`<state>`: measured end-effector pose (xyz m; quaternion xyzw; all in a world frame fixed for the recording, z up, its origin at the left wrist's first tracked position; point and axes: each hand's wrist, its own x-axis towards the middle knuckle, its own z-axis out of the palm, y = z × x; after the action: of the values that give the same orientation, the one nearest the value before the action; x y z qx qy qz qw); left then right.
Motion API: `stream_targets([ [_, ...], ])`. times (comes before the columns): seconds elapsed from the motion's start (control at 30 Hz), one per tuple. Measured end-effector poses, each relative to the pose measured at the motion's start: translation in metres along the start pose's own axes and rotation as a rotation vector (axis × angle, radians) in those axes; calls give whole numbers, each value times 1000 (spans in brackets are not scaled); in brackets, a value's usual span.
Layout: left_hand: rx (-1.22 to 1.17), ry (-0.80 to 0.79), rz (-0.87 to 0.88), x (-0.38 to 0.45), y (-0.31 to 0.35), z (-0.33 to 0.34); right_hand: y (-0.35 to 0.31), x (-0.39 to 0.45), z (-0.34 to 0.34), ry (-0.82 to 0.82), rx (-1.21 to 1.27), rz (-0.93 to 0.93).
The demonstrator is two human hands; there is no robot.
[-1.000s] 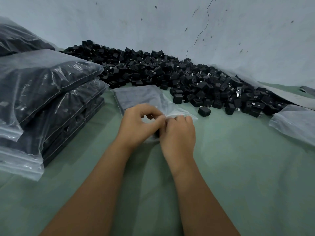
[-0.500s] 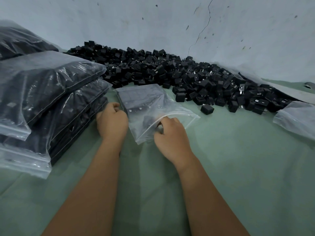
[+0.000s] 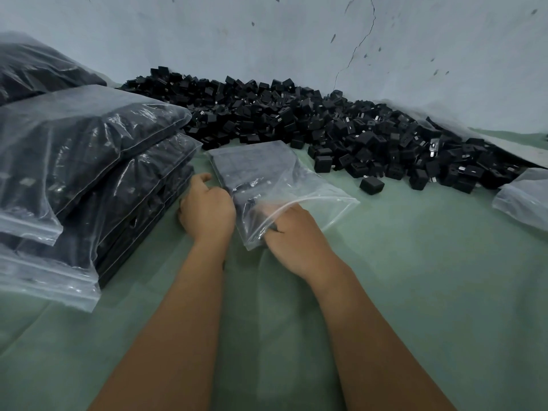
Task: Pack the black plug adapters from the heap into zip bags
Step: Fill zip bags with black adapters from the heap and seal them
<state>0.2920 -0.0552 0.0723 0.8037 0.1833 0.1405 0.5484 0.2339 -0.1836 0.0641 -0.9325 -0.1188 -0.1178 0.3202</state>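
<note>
Right hand fingers reach inside the zip bag mouth – grip hidden; left hand curled, pressed beside it – heap behind.

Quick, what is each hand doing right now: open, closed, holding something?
Left hand: fingers curled beside the zip bag; whether it holds anything cannot be told.
Right hand: fingers inside the bag's mouth, gripping it.
</note>
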Motion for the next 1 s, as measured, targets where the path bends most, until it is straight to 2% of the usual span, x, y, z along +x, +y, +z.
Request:
stream_targets([
  [0.1, 5, 5, 1, -1, 1, 0, 1, 14, 9, -31, 25, 29],
  [0.2, 3, 1, 2, -1, 2, 0, 0, 28, 22, -67, -201, -46],
  [0.37, -57, -32, 8, -2, 1, -5, -12, 42, 26, -83, -294, -59],
  [0.53, 83, -127, 111, -2, -2, -9, -12, 35, 27, -113, -345, -77],
  [0.7, 182, -150, 156, -2, -5, -11, -15, 8, 8, 174, -251, -235],
  [0.83, 230, -175, 162, 0, -6, -13, -16, 5, -14, 691, -178, -383],
  [0.9, 279, -178, 178, -1, -5, -14, -2, 7, -28, 855, -144, -275],
  [1.0, 500, -95, 333, -9, -1, -13, 39, 7, -47, 886, -40, 148],
])
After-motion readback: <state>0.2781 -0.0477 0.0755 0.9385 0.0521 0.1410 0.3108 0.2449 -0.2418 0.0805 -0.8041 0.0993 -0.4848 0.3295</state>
